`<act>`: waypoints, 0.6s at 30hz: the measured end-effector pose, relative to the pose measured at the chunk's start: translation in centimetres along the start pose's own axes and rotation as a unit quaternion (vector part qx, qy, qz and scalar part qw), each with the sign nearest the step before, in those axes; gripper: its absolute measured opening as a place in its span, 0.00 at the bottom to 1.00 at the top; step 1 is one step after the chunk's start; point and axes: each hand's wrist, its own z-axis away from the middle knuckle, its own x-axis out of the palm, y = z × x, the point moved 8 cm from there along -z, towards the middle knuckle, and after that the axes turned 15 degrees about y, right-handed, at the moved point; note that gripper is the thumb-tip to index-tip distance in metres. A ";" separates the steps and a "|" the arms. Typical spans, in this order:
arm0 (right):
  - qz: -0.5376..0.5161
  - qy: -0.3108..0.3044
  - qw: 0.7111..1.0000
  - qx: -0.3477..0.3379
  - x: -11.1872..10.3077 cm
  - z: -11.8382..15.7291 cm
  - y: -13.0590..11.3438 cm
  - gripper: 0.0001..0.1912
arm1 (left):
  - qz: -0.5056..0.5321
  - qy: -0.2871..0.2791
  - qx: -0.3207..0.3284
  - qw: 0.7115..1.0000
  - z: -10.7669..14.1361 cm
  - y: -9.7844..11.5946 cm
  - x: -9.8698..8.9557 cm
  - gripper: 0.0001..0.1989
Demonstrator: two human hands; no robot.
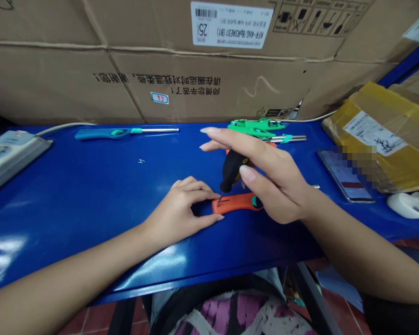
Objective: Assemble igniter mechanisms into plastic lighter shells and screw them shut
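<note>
An orange lighter [239, 203] lies flat on the blue table [91, 195], with a teal part near its middle. My left hand [185, 207] pinches the lighter's left end between thumb and fingers. Above it, my right hand [268, 177] holds a black-handled screwdriver [231, 170] between thumb and fingers. The screwdriver is tilted, and its thin shaft points down onto the lighter's left end, near my left fingertips. My right hand hides part of the lighter's right side.
Behind stands a large cardboard box [73, 83]. A blue lighter [103, 134] and green lighter pieces [254, 126] lie along the back. At right are a phone [345, 177], a yellow-taped parcel [398, 135] and a white object [407, 204]. A power strip [17, 156] is at left.
</note>
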 end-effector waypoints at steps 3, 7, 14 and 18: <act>-0.016 -0.007 1.000 0.003 0.1 0.1 0.0 0.23 | -0.003 0.002 -0.001 1.000 0.0 0.0 -0.1 0.14; 0.054 0.051 0.995 -0.071 -0.4 0.2 -0.5 0.17 | -0.007 -0.005 -0.001 1.000 0.0 0.1 0.0 0.13; -0.010 0.012 0.999 -0.039 0.1 0.0 -0.8 0.19 | 0.002 -0.009 -0.009 1.000 0.0 0.0 0.1 0.15; 0.008 0.064 0.995 -0.073 -0.4 -0.1 -1.3 0.13 | 0.006 -0.012 -0.020 1.000 0.0 0.0 0.2 0.14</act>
